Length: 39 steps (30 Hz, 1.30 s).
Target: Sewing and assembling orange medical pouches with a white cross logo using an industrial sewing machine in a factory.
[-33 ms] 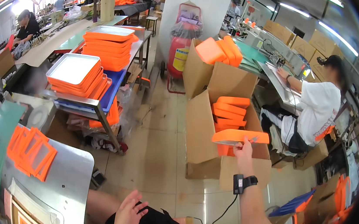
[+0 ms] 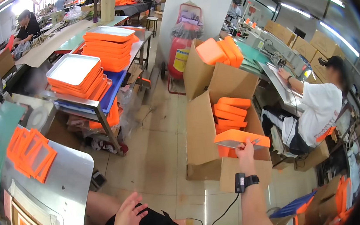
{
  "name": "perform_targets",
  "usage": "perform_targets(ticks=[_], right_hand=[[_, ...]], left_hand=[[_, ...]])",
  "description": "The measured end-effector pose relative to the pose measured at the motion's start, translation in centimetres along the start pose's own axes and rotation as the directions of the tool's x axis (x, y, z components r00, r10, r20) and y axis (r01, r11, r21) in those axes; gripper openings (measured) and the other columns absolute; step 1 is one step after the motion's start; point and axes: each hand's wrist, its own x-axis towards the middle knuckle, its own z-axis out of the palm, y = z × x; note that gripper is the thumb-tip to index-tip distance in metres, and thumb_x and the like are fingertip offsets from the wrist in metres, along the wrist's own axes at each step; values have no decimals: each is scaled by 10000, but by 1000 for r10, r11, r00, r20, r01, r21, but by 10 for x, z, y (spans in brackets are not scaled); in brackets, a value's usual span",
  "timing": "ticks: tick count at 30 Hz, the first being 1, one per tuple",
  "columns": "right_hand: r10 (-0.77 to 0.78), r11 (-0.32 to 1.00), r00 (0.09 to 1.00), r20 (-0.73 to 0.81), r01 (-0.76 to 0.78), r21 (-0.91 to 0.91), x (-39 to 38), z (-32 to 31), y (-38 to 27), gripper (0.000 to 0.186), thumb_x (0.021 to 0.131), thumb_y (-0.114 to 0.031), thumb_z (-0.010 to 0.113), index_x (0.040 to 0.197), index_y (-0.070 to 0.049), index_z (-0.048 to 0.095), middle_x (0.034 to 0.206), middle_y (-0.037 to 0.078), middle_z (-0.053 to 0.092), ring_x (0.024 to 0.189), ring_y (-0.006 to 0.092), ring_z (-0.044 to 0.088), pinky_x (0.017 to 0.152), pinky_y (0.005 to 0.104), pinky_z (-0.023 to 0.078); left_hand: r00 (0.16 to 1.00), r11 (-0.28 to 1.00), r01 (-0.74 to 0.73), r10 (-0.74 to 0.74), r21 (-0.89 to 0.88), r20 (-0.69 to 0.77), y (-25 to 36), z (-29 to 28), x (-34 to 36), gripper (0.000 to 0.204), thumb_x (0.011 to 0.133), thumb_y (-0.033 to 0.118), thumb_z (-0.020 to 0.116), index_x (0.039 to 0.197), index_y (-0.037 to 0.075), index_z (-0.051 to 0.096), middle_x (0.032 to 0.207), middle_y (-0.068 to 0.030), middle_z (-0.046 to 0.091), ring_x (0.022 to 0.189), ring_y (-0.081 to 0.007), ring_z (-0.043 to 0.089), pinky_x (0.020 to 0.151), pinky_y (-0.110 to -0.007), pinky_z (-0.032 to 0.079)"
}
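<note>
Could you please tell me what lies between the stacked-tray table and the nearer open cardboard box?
In the head view, mostly tiled floor lies between the table and the cardboard box, with clear plastic near the table.

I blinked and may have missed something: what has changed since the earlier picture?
The right hand has shifted slightly right, and the orange piece it holds seems tipped a little, its right end lower. Nothing was grasped or let go. The left hand, box and stacks look unchanged.

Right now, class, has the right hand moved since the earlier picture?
Yes, slightly: the right hand has shifted toward the picture's right, judged against the open cardboard box, which sits in the same place.
</note>
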Motion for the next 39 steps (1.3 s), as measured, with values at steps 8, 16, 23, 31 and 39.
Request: perform_targets(ticks=[8,16,23,31,39], right_hand=[[-15,997,993,121,5,81,67,2,-21,155,1026,-243,538,957,-126,465,667,4,436,520,134,433,537,290,453],[47,963,942,333,46,-264,35,45,9,253,1041,-219,484,1285,-172,531,1215,85,662,740,171,610,731,344,512],[535,349,516,669,586,-731,-125,115,101,78,965,-164,616,982,-94,585,707,-54,537,574,37,488,483,203,371],[617,745,-490,615,617,-256,-419,279,184,349,910,-9,591,1246,0,498,1096,63,571,990,122,551,869,296,463],[132,832,-880,456,348,432,-719,360,260,293,842,-93,680,1104,38,680,841,73,664,767,108,583,699,267,467]], left_hand=[[999,1000,8,-7,20,-45,-3,-2,5,452,1010,229,497,1431,87,413,1283,-121,544,1100,-296,572,926,-468,466],[999,999,16,-18,-30,-51,-9,-7,8,445,1007,207,511,1423,77,423,1292,-119,541,1115,-294,574,941,-461,471],[986,988,-13,-12,152,168,-4,-3,9,388,1017,179,514,1390,78,492,1337,-78,550,1152,-225,559,995,-367,461],[790,521,-609,336,598,512,54,34,-91,422,1004,253,563,1349,12,533,1288,-153,596,1183,-233,564,1011,-335,443],[655,371,-646,717,667,236,77,31,-254,341,976,90,577,1303,-7,560,1193,-150,619,1106,-277,594,967,-357,465]])
